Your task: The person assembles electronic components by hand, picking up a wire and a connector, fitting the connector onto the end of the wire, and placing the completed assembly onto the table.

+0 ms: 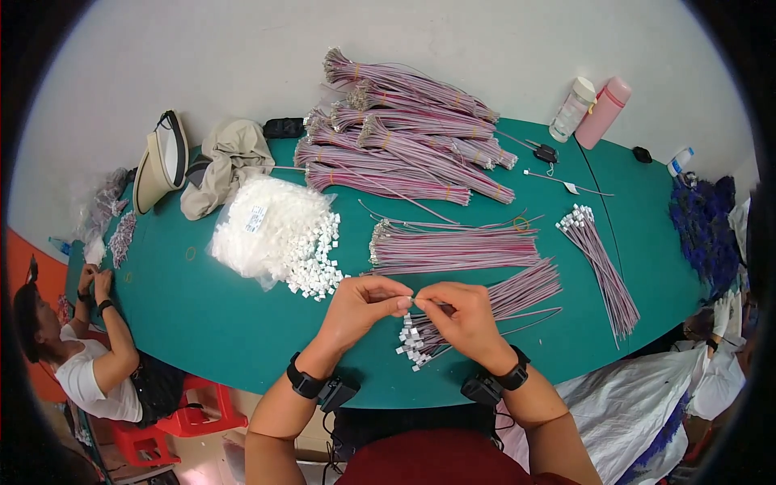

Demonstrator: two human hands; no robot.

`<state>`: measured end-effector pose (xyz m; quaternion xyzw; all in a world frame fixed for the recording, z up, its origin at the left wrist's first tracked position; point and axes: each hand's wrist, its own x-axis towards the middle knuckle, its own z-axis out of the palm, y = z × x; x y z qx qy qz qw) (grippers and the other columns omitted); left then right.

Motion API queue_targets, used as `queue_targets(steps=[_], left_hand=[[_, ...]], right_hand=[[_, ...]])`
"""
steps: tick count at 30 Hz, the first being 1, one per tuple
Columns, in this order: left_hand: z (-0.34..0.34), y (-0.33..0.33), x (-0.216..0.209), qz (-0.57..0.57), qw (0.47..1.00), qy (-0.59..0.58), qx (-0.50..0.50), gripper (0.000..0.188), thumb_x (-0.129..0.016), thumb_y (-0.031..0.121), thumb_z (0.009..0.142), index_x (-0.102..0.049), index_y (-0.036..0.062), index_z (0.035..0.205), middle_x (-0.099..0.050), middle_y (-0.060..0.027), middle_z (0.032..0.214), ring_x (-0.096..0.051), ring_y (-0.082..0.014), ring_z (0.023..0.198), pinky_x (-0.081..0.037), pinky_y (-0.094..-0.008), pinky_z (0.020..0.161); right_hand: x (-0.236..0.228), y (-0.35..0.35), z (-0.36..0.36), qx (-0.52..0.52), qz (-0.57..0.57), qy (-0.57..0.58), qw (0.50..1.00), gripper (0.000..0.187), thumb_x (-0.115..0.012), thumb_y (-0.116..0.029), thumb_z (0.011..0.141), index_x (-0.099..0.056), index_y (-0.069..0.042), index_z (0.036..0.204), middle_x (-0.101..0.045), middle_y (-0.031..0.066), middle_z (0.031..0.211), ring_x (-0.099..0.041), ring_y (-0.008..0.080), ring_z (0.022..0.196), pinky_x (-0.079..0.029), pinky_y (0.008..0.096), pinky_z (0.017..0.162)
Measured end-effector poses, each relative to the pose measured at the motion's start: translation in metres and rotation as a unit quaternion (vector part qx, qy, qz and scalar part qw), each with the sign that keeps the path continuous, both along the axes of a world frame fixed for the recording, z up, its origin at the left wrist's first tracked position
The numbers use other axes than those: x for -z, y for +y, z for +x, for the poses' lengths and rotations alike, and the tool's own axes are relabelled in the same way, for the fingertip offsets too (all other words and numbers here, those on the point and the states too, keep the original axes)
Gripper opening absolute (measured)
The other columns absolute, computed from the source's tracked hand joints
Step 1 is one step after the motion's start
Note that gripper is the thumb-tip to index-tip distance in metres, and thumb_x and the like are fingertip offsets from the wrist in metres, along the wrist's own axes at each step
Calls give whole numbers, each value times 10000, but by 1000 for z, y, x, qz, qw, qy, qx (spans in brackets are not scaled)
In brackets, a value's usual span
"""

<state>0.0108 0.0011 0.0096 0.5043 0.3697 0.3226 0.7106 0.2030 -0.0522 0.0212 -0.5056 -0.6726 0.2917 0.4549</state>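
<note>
My left hand (364, 305) and my right hand (462, 314) meet fingertip to fingertip over the green table. Both are closed in a pinch around a tiny pale piece (413, 298), mostly hidden by the fingers. Below them lies a loose bunch of pinkish-grey wires with white plastic connectors (415, 343) at its near end; its other end fans out (525, 289) to the right. Just beyond my hands rests a flat bundle of similar wires (457, 247) with bare metal terminals at the left. Small white connectors (317, 263) spill from a clear plastic bag (257, 222).
Tied wire bundles (404, 137) are piled at the back. Another connector-ended bunch (600, 271) lies right. Beyond stand a clear bottle (572, 111) and a pink flask (604, 113). A hat (160, 166) and cloth (234, 158) lie left. People (97, 356) sit at both sides.
</note>
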Motion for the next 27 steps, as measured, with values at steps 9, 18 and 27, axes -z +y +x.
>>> queue_targets(steps=[9,18,27], left_hand=[[0,-1,5,5,1000,-12,-2,114,-716,17,859,-701,-25,964,-704,-64,870,-680,-126,808,-562,-252,738],[3,-4,7,21,999,-11,-25,108,-714,8,857,-700,-27,959,-707,-63,880,-683,-126,798,-568,-243,732],[2,-3,6,8,1000,-14,-11,119,-714,8,858,-697,-26,971,-709,-74,885,-688,-139,805,-574,-258,737]], right_hand=[[-4,-2,-4,12,-30,16,999,65,-692,-44,836,-664,-13,885,-651,100,730,-597,210,571,-447,304,506],[3,-2,-8,41,0,3,999,67,-691,-40,831,-646,-16,875,-621,113,696,-586,251,570,-434,340,510],[8,-1,-4,14,-15,5,1000,50,-675,-4,856,-661,8,902,-645,72,717,-586,111,580,-428,239,488]])
